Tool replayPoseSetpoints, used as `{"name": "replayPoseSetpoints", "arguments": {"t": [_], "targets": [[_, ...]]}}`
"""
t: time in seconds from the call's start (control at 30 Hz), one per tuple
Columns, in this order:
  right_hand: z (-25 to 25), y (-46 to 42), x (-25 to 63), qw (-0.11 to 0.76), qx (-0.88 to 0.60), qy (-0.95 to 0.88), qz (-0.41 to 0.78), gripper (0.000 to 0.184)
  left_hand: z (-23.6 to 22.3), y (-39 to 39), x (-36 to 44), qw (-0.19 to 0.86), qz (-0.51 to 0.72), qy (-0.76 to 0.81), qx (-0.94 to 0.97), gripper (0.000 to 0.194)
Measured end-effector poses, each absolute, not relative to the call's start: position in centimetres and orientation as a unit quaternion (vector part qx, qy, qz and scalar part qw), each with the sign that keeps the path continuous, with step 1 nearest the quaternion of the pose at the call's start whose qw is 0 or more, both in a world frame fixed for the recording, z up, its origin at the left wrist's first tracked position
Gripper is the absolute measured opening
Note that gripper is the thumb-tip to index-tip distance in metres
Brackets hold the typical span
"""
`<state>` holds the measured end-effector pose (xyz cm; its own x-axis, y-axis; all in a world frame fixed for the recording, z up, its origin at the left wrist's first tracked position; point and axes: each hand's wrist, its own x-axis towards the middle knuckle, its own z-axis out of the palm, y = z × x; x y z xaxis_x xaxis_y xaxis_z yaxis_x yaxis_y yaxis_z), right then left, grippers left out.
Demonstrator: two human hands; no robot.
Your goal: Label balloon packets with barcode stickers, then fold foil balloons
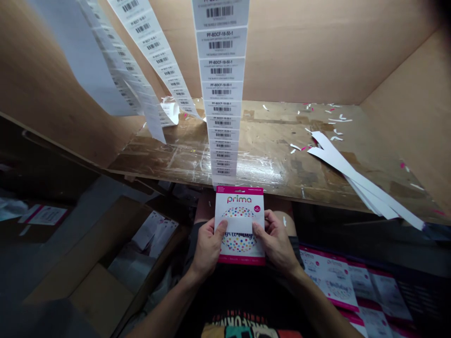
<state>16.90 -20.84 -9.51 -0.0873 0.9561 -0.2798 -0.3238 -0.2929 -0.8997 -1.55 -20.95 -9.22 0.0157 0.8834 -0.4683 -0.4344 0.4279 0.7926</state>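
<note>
A prima card packet (239, 199) is held just below the front edge of the desk (268, 150). It is pinched at both sides by the left hand (208, 249) and the right hand (276, 243), with both thumbs pressed onto a white label (237, 224) across its front. A strip of barcode labels (221, 94) hangs directly above the packet, and more packets (334, 281) lie to its right.

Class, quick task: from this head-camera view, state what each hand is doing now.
Left hand: closed, holding the Prima card pack.
Right hand: closed, holding the same pack.
</note>
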Motion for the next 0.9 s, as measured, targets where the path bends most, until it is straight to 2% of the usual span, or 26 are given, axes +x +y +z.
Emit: {"name": "replayPoseSetpoints", "arguments": {"t": [0.27,0.53,0.6,0.73,0.8,0.9], "targets": [[-9.3,-20.3,17.2,0.477,-0.46,-0.338,0.669,0.041,-8.0,-20.8,-1.6,0.681,0.504,0.496,0.19,0.053],[-9.3,-20.7,15.3,0.459,-0.434,-0.391,0.669,0.034,-7.6,-21.2,-4.8,0.712,0.435,0.506,0.218,0.045],[-10.3,-19.4,14.8,0.466,-0.451,-0.429,0.629,0.036,-6.8,-20.3,-7.7,0.661,0.494,0.526,0.205,0.042],[-14.0,-14.4,13.7,0.474,-0.575,-0.462,0.48,0.05,-4.2,-15.9,-12.4,0.472,0.681,0.523,0.197,0.044],[-15.5,-12.2,12.9,0.463,-0.565,-0.463,0.502,0.051,-3.0,-13.0,-12.5,0.463,0.699,0.492,0.234,0.046],[-15.8,-11.3,11.9,0.479,-0.494,-0.472,0.55,0.039,-2.3,-9.2,-10.0,0.547,0.657,0.427,0.295,0.048]]}}
